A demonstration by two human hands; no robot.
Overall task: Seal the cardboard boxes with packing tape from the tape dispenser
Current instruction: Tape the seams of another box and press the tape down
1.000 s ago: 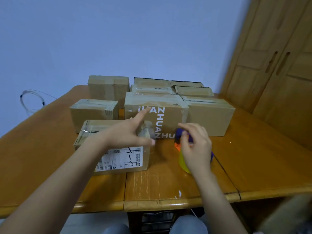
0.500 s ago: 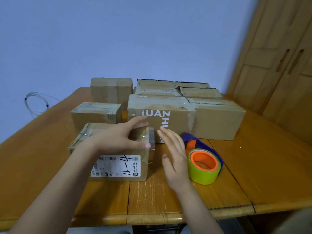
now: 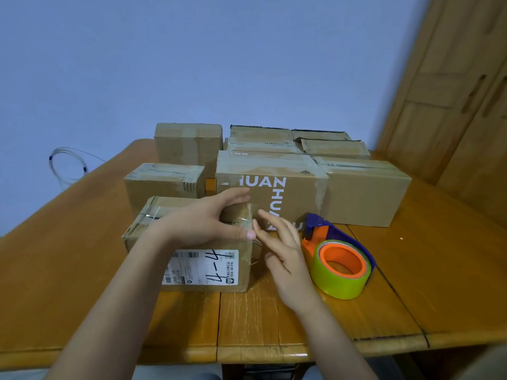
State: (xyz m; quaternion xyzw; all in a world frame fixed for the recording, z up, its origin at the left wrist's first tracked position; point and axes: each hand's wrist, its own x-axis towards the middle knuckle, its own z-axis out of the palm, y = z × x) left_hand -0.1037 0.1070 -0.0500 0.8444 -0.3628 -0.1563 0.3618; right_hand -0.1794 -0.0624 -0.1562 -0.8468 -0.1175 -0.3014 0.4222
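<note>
A small cardboard box (image 3: 192, 267) with a white shipping label lies nearest me on the wooden table (image 3: 274, 319). Clear tape runs over its top and hangs down its right end. My left hand (image 3: 208, 220) lies on the box's right top corner, thumb on the taped edge and fingers spread over the far side. My right hand (image 3: 285, 253) is beside the box's right end, fingers straight, touching the loose tape. The tape dispenser (image 3: 340, 259), purple with an orange core and a yellow-green roll, lies on the table just right of my right hand, untouched.
Several more cardboard boxes stand behind, among them a large one printed ZHUAN (image 3: 271, 187) and a long one (image 3: 365, 193) to its right. A coil of clear tubing (image 3: 68, 165) hangs off the table's far left. Wooden doors (image 3: 452, 86) stand at the right.
My right hand has let go of the tape dispenser, which now lies on the table, and has moved left to the box's right end. My left hand has settled on the box's corner.
</note>
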